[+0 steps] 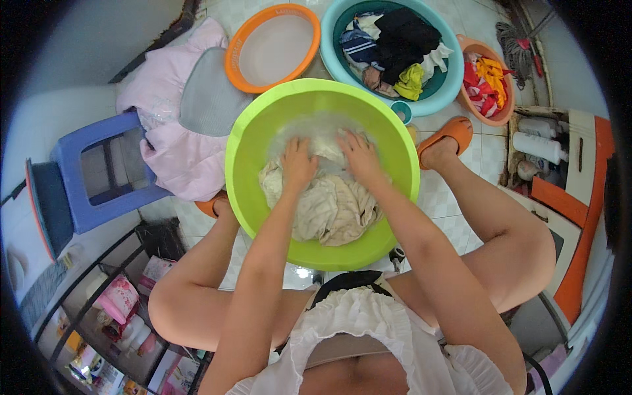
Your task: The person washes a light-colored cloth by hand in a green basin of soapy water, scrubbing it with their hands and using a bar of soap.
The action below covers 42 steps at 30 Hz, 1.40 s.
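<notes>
A large lime-green plastic basin (247,207) stands on the floor between my knees. Pale, wet cloth (321,210) is bunched in its lower half, and cloudy water (316,126) lies toward the far side. My left hand (298,165) rests palm down on the left part of the cloth, thumb apart from the fingers. To its right, my right hand (360,155) is spread over the cloth at the water's edge, fingertips wet. No fabric shows clearly gripped in either hand; the undersides of both are hidden.
Beyond the basin stand an orange-rimmed basin (231,59) of cloudy water, a turquoise tub (454,69) of dark and light clothes, and a small peach basin (508,106) of red and yellow clothes. Left are a pink padded garment (185,163) and a blue plastic stool (74,182).
</notes>
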Each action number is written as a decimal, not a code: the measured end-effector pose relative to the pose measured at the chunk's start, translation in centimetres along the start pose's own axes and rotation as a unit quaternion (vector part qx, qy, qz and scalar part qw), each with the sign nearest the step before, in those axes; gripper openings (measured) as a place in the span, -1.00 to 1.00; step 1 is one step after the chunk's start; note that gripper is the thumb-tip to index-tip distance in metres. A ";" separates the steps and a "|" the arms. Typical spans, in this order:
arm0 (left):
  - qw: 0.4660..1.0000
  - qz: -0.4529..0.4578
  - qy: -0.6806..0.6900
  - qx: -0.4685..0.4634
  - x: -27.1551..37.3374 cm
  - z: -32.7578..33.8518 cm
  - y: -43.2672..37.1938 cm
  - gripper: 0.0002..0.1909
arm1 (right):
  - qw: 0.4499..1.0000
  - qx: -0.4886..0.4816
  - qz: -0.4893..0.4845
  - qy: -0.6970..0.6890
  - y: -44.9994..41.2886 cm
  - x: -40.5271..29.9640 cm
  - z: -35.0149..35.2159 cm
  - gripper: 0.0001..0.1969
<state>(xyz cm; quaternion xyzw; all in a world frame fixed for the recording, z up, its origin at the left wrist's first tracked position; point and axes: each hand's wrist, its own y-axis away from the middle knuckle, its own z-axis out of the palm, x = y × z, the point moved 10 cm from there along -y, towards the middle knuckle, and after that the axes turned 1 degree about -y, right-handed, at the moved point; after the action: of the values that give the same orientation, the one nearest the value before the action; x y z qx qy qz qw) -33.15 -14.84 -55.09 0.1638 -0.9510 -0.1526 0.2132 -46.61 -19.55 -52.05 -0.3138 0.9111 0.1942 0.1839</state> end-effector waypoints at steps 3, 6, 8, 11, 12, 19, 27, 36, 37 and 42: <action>0.973 -0.073 0.213 0.043 -2.2 1.5 1.1 -0.42 | 0.991 0.010 0.125 -0.054 1.3 1.3 1.3 -0.43; 0.834 -0.237 0.496 -0.037 1.2 5.0 3.7 -0.46 | 0.971 -0.060 0.177 -0.147 1.9 5.1 2.4 -0.47; 0.690 -0.339 0.637 -0.061 3.2 4.9 6.0 -0.49 | 0.970 -0.029 0.158 -0.181 2.4 3.5 -0.2 -0.47; 0.542 -0.388 0.734 -0.132 4.9 3.8 8.6 -0.42 | 0.970 -0.075 0.051 -0.224 3.9 -5.1 -6.3 -0.47; 0.465 -0.332 0.799 -0.189 6.2 2.8 8.1 -0.41 | 0.963 -0.138 -0.027 -0.228 4.6 -8.2 -7.5 -0.48; 0.493 -0.251 0.824 -0.122 7.2 -1.3 10.7 -0.65 | 0.675 0.067 0.146 -0.721 8.2 -2.6 -8.1 -0.46; 0.385 -0.151 0.888 -0.202 12.0 -3.9 15.7 -0.52 | 0.292 -0.034 0.170 -0.941 10.2 -8.6 -3.8 -0.48; 0.814 -0.068 0.536 -0.211 12.7 -7.9 18.2 -0.48 | 0.572 0.047 0.169 -0.801 8.6 -6.2 -4.9 -0.52; 0.817 -0.074 0.533 -0.207 11.6 -7.6 17.9 -0.48 | 0.568 0.041 0.167 -0.805 8.7 -7.3 -5.0 -0.52; 0.958 0.044 0.248 -0.138 10.3 -7.5 15.6 -0.55 | 0.716 0.091 0.156 -0.675 7.9 -7.1 -5.8 -0.68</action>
<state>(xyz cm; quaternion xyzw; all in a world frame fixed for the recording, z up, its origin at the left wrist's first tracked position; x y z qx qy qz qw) -42.40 -6.37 -39.34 0.1236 -0.8443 -0.2279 0.4690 -47.71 -12.93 -41.92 0.0654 0.5945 0.2961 0.7447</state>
